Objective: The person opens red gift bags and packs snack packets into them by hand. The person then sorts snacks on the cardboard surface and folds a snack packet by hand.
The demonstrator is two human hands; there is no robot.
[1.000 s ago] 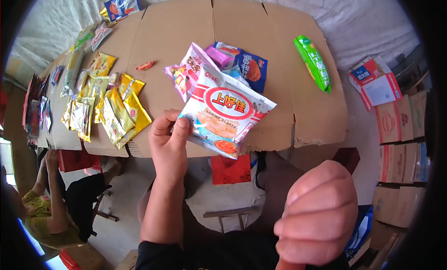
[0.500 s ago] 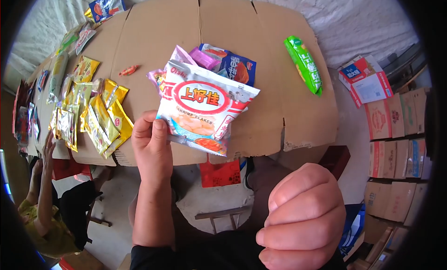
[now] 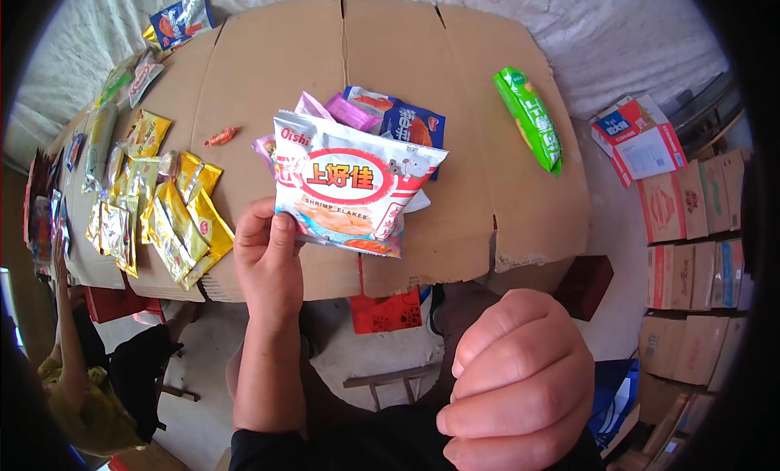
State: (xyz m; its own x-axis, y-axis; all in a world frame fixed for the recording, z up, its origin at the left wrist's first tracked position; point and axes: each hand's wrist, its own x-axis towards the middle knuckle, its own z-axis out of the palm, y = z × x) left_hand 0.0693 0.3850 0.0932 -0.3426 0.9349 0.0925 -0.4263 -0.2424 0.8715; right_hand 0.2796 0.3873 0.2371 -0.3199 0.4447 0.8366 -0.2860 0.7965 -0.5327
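My left hand [image 3: 272, 248] pinches the lower left corner of a white and red Oishi shrimp flakes bag [image 3: 337, 177] between thumb and fingers, front towards me, above the table's near edge. Behind the bag, partly covered, lie a blue snack packet [image 3: 406, 118] and pink-purple packets [image 3: 351, 111]. My right hand [image 3: 520, 382] is raised close to the camera at the lower right, its fingers curled into a fist. Whatever might be inside it is hidden.
Cardboard [image 3: 455, 57] covers the table. A long green packet [image 3: 530, 120] lies at right, a small red-wrapped piece [image 3: 221, 136] left of centre. Several yellow packets [image 3: 175, 227] spread over the left side, near another person's arm [image 3: 71, 333]. Cartons [image 3: 686, 195] are stacked on the right.
The shrimp flakes bag has tilted a little in my left hand, its lower edge rising. My right hand stays curled, slightly shifted left. The other person's hand has moved left and down.
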